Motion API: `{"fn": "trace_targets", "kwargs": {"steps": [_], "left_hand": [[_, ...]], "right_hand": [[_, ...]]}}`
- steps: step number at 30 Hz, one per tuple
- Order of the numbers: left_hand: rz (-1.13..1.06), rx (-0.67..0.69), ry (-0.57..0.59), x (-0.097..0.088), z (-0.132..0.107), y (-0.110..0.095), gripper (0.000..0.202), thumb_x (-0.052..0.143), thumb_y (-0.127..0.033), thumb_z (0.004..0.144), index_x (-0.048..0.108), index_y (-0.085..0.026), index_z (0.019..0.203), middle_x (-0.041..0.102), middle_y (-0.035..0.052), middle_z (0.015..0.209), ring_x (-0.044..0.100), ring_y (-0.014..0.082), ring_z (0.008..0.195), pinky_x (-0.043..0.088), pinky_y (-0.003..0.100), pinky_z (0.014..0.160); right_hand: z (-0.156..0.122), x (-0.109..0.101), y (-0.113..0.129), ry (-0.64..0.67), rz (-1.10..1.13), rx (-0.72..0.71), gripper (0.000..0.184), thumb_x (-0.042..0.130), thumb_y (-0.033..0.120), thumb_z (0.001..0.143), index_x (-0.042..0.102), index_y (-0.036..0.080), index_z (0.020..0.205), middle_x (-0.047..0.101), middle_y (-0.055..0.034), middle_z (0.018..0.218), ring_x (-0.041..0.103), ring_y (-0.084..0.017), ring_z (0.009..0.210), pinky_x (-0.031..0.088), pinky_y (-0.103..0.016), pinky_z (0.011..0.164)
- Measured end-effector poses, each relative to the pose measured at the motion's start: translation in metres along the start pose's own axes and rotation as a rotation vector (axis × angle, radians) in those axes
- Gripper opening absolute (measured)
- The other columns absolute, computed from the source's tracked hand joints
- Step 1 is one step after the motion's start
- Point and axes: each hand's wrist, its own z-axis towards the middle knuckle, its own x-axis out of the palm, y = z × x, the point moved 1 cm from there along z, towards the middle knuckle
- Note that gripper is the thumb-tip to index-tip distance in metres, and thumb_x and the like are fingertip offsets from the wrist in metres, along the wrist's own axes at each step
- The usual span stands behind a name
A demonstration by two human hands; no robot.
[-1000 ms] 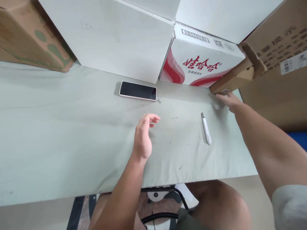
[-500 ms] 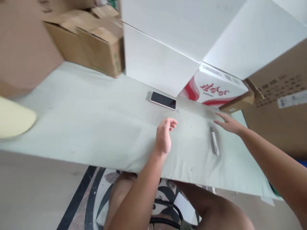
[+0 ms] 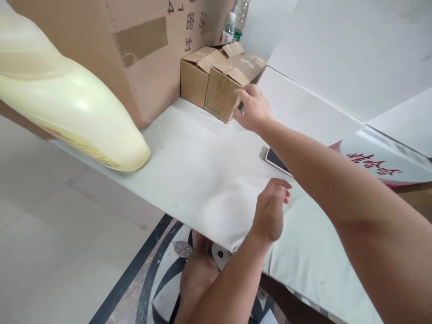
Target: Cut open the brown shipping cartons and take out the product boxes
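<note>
My right hand stretches across the table, fingers apart, and touches the near corner of a small brown cardboard box at the back; it holds nothing. My left hand hovers low over the pale green table cover near the front edge, fingers loosely curled and empty. A dark-screened phone lies flat on the cover, partly hidden by my right forearm.
A large taped brown carton stands at the back left, with a cream-coloured rounded object in front of it. White boxes and a red-and-white printed carton line the right. Bottles stand behind the small boxes.
My view has swung left. My right hand has left the right side of the table and reached across to the small brown box. My left hand has stayed over the cover.
</note>
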Motion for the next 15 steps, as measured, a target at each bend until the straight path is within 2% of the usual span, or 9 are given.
{"fn": "trace_targets", "kwargs": {"steps": [2, 4, 7, 9, 11, 13, 15], "left_hand": [[-0.002, -0.025, 0.021, -0.004, -0.001, -0.001, 0.032, 0.044, -0.049, 0.093, 0.059, -0.021, 0.093, 0.058, 0.0036, 0.089, 0.053, 0.0201, 0.086, 0.044, 0.038, 0.087], [-0.006, -0.035, 0.03, -0.007, -0.001, -0.002, 0.034, 0.045, -0.051, 0.094, 0.06, -0.021, 0.09, 0.058, 0.0036, 0.088, 0.053, 0.0204, 0.086, 0.043, 0.039, 0.088], [-0.038, -0.023, 0.014, -0.01, 0.0, -0.003, 0.036, 0.042, -0.051, 0.097, 0.059, -0.021, 0.086, 0.057, 0.0035, 0.085, 0.052, 0.0207, 0.087, 0.041, 0.04, 0.088], [-0.068, -0.017, 0.014, -0.009, 0.0, -0.002, 0.039, 0.042, -0.053, 0.098, 0.056, -0.021, 0.081, 0.056, 0.0034, 0.083, 0.051, 0.0208, 0.086, 0.042, 0.04, 0.087], [-0.077, -0.011, 0.044, -0.007, 0.001, 0.002, 0.044, 0.044, -0.059, 0.098, 0.053, -0.021, 0.078, 0.055, 0.0033, 0.081, 0.051, 0.021, 0.085, 0.044, 0.041, 0.088], [-0.061, 0.007, 0.078, -0.005, 0.001, 0.008, 0.051, 0.045, -0.068, 0.097, 0.053, -0.021, 0.078, 0.056, 0.004, 0.08, 0.053, 0.022, 0.086, 0.047, 0.042, 0.09], [-0.048, 0.032, 0.082, -0.004, 0.001, 0.012, 0.057, 0.043, -0.075, 0.095, 0.056, -0.021, 0.08, 0.059, 0.0059, 0.083, 0.056, 0.0237, 0.088, 0.049, 0.044, 0.093]], "right_hand": [[0.033, -0.001, 0.022, 0.031, -0.017, 0.074, 0.059, 0.057, 0.015, 0.093, 0.055, 0.024, 0.151, 0.045, -0.011, 0.165, 0.046, -0.035, 0.153, 0.049, -0.055, 0.122], [0.052, -0.005, 0.033, 0.028, 0.0, 0.144, 0.057, 0.056, 0.012, 0.096, 0.052, 0.024, 0.152, 0.045, -0.0102, 0.166, 0.046, -0.031, 0.153, 0.048, -0.05, 0.122], [0.065, -0.011, 0.037, -0.029, 0.039, 0.232, 0.046, 0.054, 0.016, 0.102, 0.053, 0.011, 0.148, 0.058, -0.0169, 0.153, 0.056, -0.03, 0.144, 0.046, -0.053, 0.119], [0.071, -0.013, 0.035, -0.051, 0.037, 0.299, 0.034, 0.054, 0.017, 0.103, 0.062, 0.0, 0.131, 0.066, -0.0231, 0.139, 0.061, -0.033, 0.137, 0.046, -0.056, 0.115], [0.075, -0.013, 0.033, -0.065, 0.022, 0.339, 0.025, 0.052, 0.012, 0.103, 0.066, -0.006, 0.112, 0.069, -0.0277, 0.132, 0.064, -0.034, 0.134, 0.045, -0.057, 0.113], [0.077, -0.014, 0.031, -0.085, -0.006, 0.341, 0.021, 0.048, 0.007, 0.103, 0.064, -0.006, 0.1, 0.069, -0.0291, 0.13, 0.064, -0.034, 0.135, 0.042, -0.057, 0.113], [0.078, -0.016, 0.03, -0.094, -0.033, 0.317, 0.021, 0.051, 0.007, 0.102, 0.06, -0.001, 0.086, 0.069, -0.0281, 0.13, 0.063, -0.034, 0.136, 0.04, -0.057, 0.114]]}}
